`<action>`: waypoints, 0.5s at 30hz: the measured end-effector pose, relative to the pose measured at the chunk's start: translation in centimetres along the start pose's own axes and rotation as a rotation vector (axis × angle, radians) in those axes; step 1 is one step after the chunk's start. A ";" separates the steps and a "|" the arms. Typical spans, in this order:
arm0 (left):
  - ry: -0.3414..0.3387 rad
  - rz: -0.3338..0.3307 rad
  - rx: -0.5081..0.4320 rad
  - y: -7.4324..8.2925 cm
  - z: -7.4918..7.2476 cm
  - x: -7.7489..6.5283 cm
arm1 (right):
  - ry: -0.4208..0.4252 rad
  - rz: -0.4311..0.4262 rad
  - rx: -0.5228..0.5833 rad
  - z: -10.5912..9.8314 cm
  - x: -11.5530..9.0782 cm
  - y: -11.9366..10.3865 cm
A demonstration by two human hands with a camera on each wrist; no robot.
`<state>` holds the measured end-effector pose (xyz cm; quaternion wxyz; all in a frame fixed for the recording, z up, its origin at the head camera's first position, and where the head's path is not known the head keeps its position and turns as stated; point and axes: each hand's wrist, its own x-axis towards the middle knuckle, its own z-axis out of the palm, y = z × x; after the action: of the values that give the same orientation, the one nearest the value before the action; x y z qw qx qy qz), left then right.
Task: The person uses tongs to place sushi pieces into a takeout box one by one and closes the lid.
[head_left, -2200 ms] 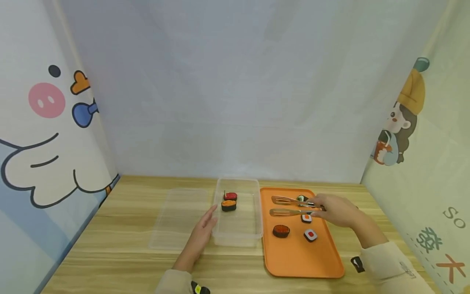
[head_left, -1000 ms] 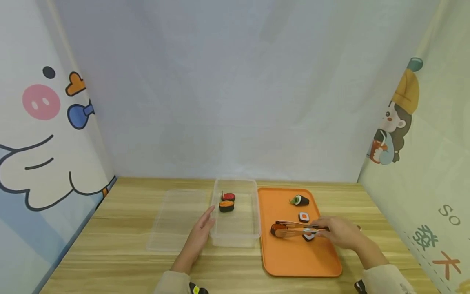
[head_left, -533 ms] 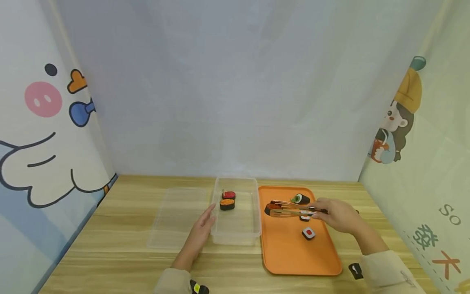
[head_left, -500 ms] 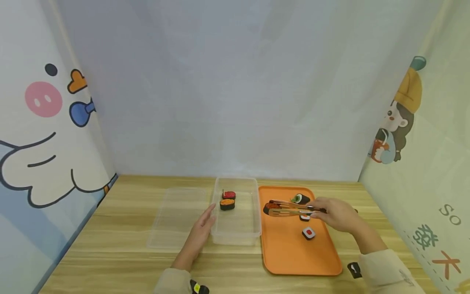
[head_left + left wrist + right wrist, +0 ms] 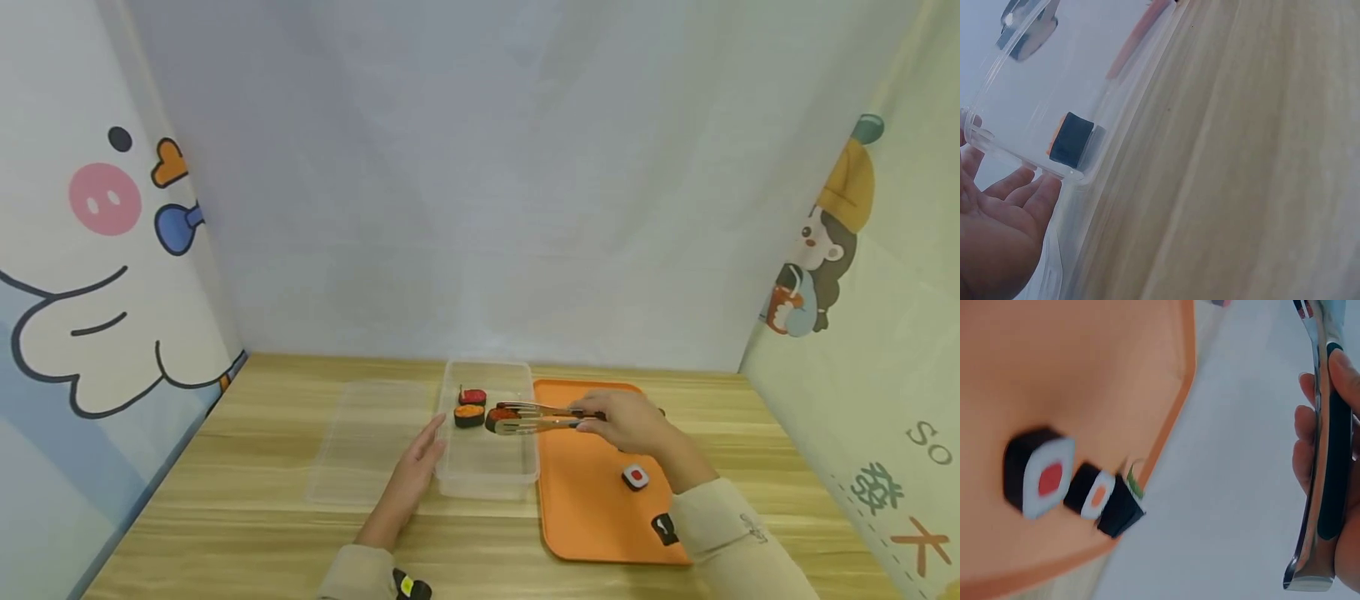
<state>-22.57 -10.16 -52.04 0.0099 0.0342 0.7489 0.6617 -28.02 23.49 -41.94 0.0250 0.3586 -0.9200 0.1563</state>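
Your right hand grips tongs holding red-topped sushi over the clear box; your left hand, fingers relaxed, touches its side.

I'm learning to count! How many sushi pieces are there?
6: red gunkan and orange gunkan in the clear box; third gunkan in the tongs; red-centred maki, orange-centred maki and cone roll on the tray. More may be hidden.

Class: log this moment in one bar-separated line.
right hand: grips slotted metal tongs | tongs: hold red-topped black-wrapped sushi piece over clear rectangular plastic box | left hand: at box's left side
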 end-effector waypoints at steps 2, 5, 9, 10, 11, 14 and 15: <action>0.001 -0.003 0.005 -0.1 0.1 0.1 | -0.011 0.016 -0.002 0.6 0.7 -0.3; 0.000 -0.010 0.009 0.0 0.1 0.1 | -0.024 0.039 -0.006 1.4 1.6 -0.8; -0.001 -0.015 0.005 1.5 0.2 -0.5 | -0.036 0.039 -0.004 2.2 2.5 -1.5; -0.001 -0.016 0.004 2.0 0.2 -0.8 | -0.041 0.036 -0.002 2.4 2.7 -1.7; -0.001 -0.015 0.005 2.5 0.2 -1.0 | -0.044 0.032 0.001 2.6 2.9 -1.8; 0.001 -0.012 0.003 3.2 0.3 -1.3 | -0.054 0.026 0.004 2.9 3.3 -2.1; 0.003 -0.013 0.005 2.9 0.3 -1.2 | -0.058 0.027 0.008 3.0 3.4 -2.1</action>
<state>-21.28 -9.56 -49.19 0.0132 0.0285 0.7507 0.6599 -28.92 18.87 -43.68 -0.0051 0.3505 -0.9245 0.1500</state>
